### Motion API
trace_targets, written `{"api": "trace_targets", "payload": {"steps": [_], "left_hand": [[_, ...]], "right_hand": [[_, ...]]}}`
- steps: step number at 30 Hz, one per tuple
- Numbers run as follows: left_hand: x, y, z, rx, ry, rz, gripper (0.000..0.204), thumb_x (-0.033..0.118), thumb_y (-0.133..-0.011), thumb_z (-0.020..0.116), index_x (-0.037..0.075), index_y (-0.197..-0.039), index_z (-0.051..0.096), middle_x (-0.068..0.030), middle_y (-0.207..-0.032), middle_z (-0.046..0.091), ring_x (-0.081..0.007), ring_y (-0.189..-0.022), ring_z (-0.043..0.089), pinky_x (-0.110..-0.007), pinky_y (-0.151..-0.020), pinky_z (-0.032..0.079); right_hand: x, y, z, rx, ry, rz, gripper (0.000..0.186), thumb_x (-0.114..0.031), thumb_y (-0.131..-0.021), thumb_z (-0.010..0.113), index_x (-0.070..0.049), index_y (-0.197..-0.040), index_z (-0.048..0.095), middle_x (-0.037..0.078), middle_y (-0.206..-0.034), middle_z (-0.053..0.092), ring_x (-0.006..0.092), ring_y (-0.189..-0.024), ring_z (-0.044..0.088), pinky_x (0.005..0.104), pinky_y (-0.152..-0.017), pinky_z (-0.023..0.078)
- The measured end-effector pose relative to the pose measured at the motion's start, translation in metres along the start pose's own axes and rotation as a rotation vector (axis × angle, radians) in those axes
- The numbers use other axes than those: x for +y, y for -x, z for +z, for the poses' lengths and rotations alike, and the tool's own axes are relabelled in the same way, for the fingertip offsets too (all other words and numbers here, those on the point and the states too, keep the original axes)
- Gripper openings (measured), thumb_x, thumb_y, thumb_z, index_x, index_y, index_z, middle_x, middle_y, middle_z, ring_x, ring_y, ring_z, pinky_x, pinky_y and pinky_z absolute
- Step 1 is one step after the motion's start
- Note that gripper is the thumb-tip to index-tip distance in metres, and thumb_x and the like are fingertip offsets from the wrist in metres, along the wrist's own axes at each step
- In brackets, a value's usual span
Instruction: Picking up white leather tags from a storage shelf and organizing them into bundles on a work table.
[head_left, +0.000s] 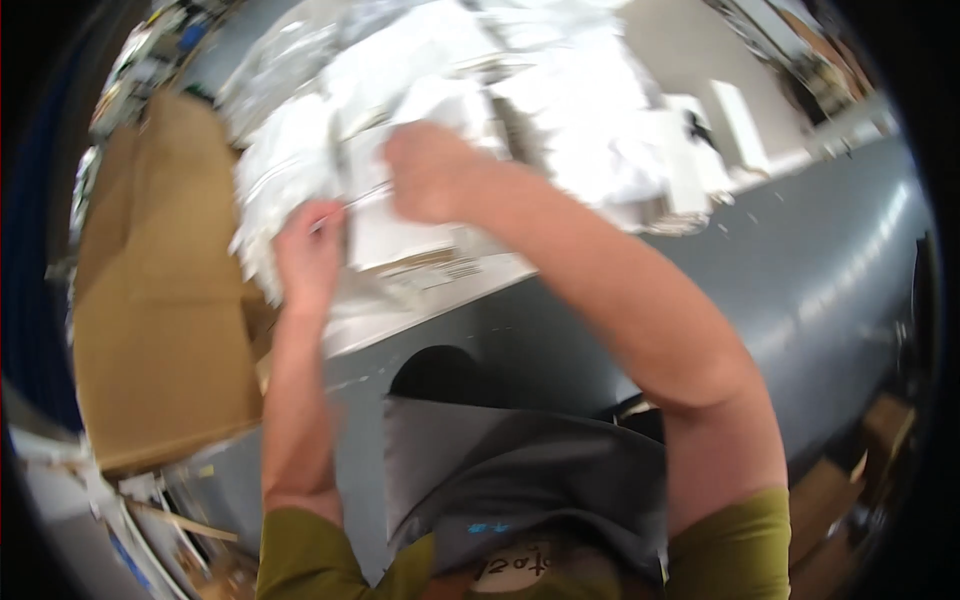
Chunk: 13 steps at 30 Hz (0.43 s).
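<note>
Over a pile of white goods on the table, both of my hands are closed and a thin pale strand [368, 195] stretches between them. My left hand [308, 255] pinches its near end beside a ruffled white bundle [290, 165]. Higher and to the right, my right hand [428, 172] is a fist at the other end, smeared by motion, its fingertips hidden. Below the hands lies a flat white stack [400, 235] with a brown layer at its near edge. Clear plastic film [375, 295] sits crumpled next to my left wrist.
A large brown cardboard box [165, 290] stands at the left. More white stacks [585, 120] and clear plastic bags [275, 75] cover the table farther back. White upright panels [738, 125] stand at the right. Grey floor [800, 250] runs along the table's near edge.
</note>
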<state>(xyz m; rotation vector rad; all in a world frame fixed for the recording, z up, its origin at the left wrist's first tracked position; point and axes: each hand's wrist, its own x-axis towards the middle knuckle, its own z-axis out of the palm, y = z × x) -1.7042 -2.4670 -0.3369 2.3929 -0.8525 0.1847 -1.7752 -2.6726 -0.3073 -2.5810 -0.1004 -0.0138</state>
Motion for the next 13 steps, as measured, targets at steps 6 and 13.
{"api": "trace_targets", "payload": {"steps": [6,13], "left_hand": [[0.055,0.007,-0.015,0.221,-0.221,0.301,0.023,0.009,-0.090,0.061,0.002,-0.111,0.063,-0.0097,-0.089,0.067,-0.0168,-0.074,0.059,-0.026,-0.066,0.047],[0.163,0.082,0.065,-0.621,0.629,0.341,0.026,0.009,-0.093,0.055,-0.002,-0.116,0.058,-0.0164,-0.106,0.063,-0.0188,-0.079,0.062,-0.029,-0.070,0.049]], "right_hand": [[0.014,0.064,-0.011,0.432,-0.087,-0.116,0.019,-0.016,-0.085,0.062,-0.005,-0.100,0.062,0.010,-0.099,0.063,0.0248,-0.100,0.061,0.0363,-0.085,0.050],[0.176,0.244,-0.057,0.978,-0.684,0.643,0.013,-0.011,-0.089,0.065,0.001,-0.093,0.062,0.006,-0.079,0.067,0.0082,-0.074,0.061,0.0241,-0.070,0.049]]}}
